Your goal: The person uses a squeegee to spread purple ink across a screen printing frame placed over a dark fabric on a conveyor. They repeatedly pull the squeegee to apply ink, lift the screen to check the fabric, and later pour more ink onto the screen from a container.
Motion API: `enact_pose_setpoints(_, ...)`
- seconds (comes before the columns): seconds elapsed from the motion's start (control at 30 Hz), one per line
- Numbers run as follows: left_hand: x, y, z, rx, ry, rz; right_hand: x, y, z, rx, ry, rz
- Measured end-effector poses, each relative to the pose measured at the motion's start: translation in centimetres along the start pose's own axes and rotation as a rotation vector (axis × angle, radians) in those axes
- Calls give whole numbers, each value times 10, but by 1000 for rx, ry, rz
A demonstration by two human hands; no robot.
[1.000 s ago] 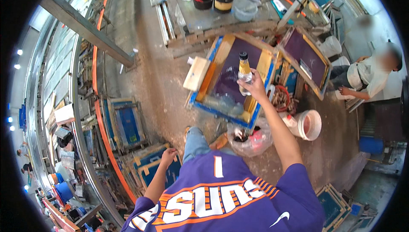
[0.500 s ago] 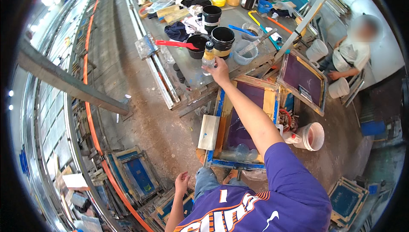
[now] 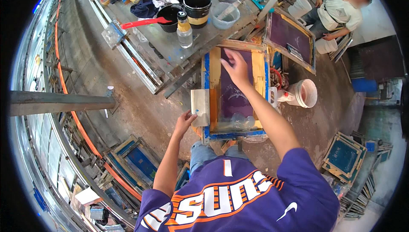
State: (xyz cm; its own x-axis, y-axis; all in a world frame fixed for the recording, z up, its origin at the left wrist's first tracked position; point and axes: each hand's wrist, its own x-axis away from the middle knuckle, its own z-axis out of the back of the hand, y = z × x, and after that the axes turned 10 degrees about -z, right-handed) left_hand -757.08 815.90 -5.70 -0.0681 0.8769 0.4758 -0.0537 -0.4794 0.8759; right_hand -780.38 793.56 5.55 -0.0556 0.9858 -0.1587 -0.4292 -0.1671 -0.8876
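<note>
My right hand point(image 3: 236, 68) hovers above a silk-screen frame point(image 3: 257, 72) with purple mesh; it is empty, with thumb and fingers apart. My left hand point(image 3: 184, 122) is at the lower left corner of a pale flat board point(image 3: 199, 108) lying across the frame's left rail. Its fingertips reach the board's edge, apart and not closed round it; whether they touch is unclear. On the table corner stands a clear bottle point(image 3: 185, 38) with a dark cap and yellowish neck. Beside it are a black pot point(image 3: 168, 27) with a red spatula point(image 3: 147, 22) across it and a larger black bucket point(image 3: 197, 12).
A translucent tub point(image 3: 226, 21) holds a scraper on the table point(image 3: 166, 61). Another purple screen point(image 3: 289, 40) leans to the right, near a seated person point(image 3: 338, 15). A white bucket point(image 3: 304, 93) stands on the floor. A grey post point(image 3: 64, 103) crosses at left.
My right hand has let go of the bottle, now standing on the table, and has drawn back over the screen. My left hand has risen to the pale board. The view has shifted.
</note>
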Motion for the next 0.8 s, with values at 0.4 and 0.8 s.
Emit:
enact_pose_setpoints(0.4, 37, -6, -61, -97, 81, -304, 463, 137, 203, 286, -11, -815)
enact_pose_setpoints(0.8, 34, 12, -279, -330, 254, -473, 574, 285, 300, -153, 1, -1215)
